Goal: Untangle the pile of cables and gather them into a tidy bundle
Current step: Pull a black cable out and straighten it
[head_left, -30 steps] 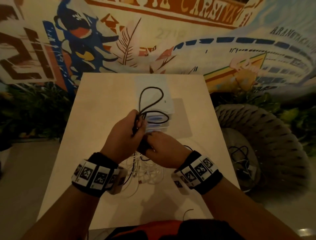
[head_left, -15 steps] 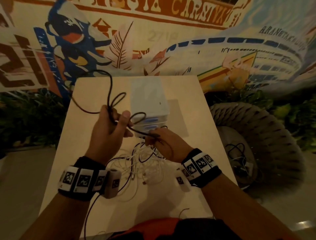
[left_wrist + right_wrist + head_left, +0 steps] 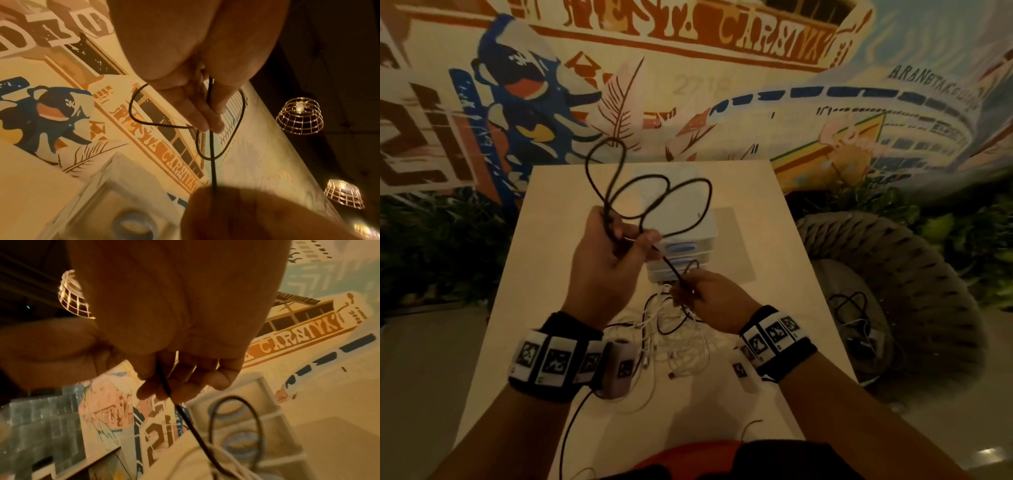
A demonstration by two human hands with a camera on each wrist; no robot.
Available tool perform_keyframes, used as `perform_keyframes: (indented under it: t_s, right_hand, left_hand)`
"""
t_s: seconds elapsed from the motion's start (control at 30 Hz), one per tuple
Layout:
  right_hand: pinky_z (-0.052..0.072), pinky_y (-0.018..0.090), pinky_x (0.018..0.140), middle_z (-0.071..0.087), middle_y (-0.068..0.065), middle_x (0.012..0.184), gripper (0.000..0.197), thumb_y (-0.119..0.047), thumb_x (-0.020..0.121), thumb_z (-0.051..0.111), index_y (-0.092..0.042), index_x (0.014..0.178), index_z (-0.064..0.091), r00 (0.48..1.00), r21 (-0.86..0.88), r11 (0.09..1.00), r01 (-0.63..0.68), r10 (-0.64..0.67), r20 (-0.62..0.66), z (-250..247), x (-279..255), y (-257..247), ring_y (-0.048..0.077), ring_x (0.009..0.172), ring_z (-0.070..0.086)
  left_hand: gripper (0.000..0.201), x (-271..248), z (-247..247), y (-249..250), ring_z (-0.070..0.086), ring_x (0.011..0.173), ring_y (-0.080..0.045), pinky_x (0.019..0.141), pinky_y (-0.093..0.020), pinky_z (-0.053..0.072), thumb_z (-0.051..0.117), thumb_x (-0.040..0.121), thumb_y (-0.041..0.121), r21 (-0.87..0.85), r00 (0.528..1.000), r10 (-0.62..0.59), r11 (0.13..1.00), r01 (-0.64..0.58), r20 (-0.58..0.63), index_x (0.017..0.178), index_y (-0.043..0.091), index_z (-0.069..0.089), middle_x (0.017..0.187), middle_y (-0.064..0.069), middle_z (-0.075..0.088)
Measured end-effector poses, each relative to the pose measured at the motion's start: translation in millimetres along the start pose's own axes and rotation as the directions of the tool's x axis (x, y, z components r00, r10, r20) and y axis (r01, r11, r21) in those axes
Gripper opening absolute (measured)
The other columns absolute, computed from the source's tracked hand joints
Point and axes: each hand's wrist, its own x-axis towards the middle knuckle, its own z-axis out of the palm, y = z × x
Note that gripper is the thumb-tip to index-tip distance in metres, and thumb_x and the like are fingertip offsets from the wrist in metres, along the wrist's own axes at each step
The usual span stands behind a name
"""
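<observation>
Head view, both hands gripping black cable (image 3: 690, 192)

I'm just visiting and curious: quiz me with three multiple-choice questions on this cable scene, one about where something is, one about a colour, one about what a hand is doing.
1. Where is the white cable pile?
A. on the table
B. on the floor
C. atop the white box

2. What colour is the looped cable held up?
A. red
B. white
C. black

3. The left hand is:
A. flat on the table
B. gripping the loops
C. hanging idle

Answers:
1 A, the white cable pile lies on the table, between the wrists.
2 C, the black cable loops darkly above the white box.
3 B, the left hand has fingers curled round the loops; the right hand pinches the same cable.
</observation>
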Motion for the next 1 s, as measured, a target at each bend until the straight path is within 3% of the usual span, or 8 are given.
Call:
perform_keyframes:
  t_s: [0.13,0.27,0.37,0.47,0.6,0.7,0.8,1.0]
  right_hand:
    - [0.042,0.021,0.081,0.053,-0.006,0.089,0.014,-0.020,0.103,0.057,-0.013,0.100,0.069,0.995,0.121,0.989,-0.089,0.093,-0.026,17,-9,33,0.011,0.081,0.054]
    - [0.049,0.035,0.084,0.057,-0.005,0.094,0.024,-0.030,0.101,0.055,-0.014,0.099,0.074,0.997,0.034,0.999,-0.041,0.043,-0.067,15,-8,38,0.021,0.088,0.060]
    - [0.054,0.042,0.082,0.071,0.000,0.099,0.033,-0.038,0.096,0.048,-0.020,0.099,0.075,0.993,-0.071,0.997,0.017,-0.024,-0.112,11,-7,33,0.026,0.092,0.066]
    - [0.053,0.043,0.078,0.074,0.004,0.099,0.037,-0.040,0.098,0.047,-0.019,0.101,0.077,0.991,-0.131,0.990,0.061,-0.075,-0.109,8,-7,22,0.026,0.089,0.066]
    - [0.046,0.034,0.073,0.071,0.009,0.095,0.035,-0.035,0.103,0.050,-0.009,0.098,0.074,0.989,-0.106,0.985,0.137,-0.141,-0.037,8,-3,5,0.024,0.083,0.062]
    - [0.052,0.040,0.074,0.070,0.008,0.101,0.044,-0.042,0.100,0.042,-0.009,0.099,0.071,0.985,-0.114,0.980,0.165,-0.169,-0.025,11,-1,1,0.026,0.086,0.063]
    - [0.050,0.037,0.076,0.071,0.007,0.102,0.056,-0.053,0.093,0.034,-0.011,0.102,0.072,0.990,-0.079,0.989,0.128,-0.133,-0.053,10,-5,2,0.024,0.089,0.062]
    - [0.049,0.030,0.080,0.055,-0.013,0.098,0.023,-0.034,0.100,0.061,-0.016,0.108,0.073,0.986,-0.008,1.000,0.025,-0.026,-0.165,28,-5,32,0.010,0.086,0.056]
  left_hand:
    - [0.035,13,-18,18,0.075,0.089,-0.023,0.078,-0.047,0.062,0.064,0.096,0.002,-0.059,0.992,0.075,0.995,-0.081,-0.098,0.090,0.023,0.037,0.077,0.005,0.060]
    - [0.033,15,-26,26,0.075,0.091,-0.023,0.075,-0.046,0.063,0.063,0.096,0.002,-0.081,0.986,0.112,0.989,-0.123,-0.125,0.094,0.023,0.038,0.086,-0.028,0.052]
    - [0.032,12,-26,18,0.076,0.085,-0.024,0.078,-0.050,0.062,0.070,0.094,0.017,-0.039,0.991,0.083,0.995,-0.087,-0.104,0.097,0.024,0.039,0.085,-0.006,0.068]
    - [0.050,3,-15,5,0.076,0.086,-0.023,0.078,-0.046,0.062,0.084,0.079,0.034,0.018,0.999,-0.035,0.999,0.035,-0.010,0.099,0.023,0.039,0.093,-0.005,0.074]
    - [0.052,-13,12,-15,0.075,0.085,-0.013,0.073,-0.037,0.063,0.086,0.076,0.023,0.086,0.984,-0.124,0.990,0.113,0.129,0.098,0.017,0.039,0.097,-0.003,0.072]
    - [0.039,-18,20,-26,0.074,0.082,-0.010,0.070,-0.045,0.061,0.076,0.089,0.021,0.178,0.978,-0.106,0.981,0.073,0.182,0.100,0.008,0.041,0.092,0.000,0.073]
    - [0.032,-17,17,-27,0.074,0.082,-0.012,0.071,-0.052,0.059,0.071,0.093,0.024,0.200,0.981,-0.068,0.979,0.031,0.182,0.092,0.016,0.040,0.088,-0.006,0.072]
    - [0.033,-15,5,-9,0.075,0.090,-0.029,0.075,-0.058,0.059,0.070,0.087,0.040,0.068,0.993,-0.040,0.997,0.033,0.110,0.085,0.031,0.038,0.092,-0.016,0.072]
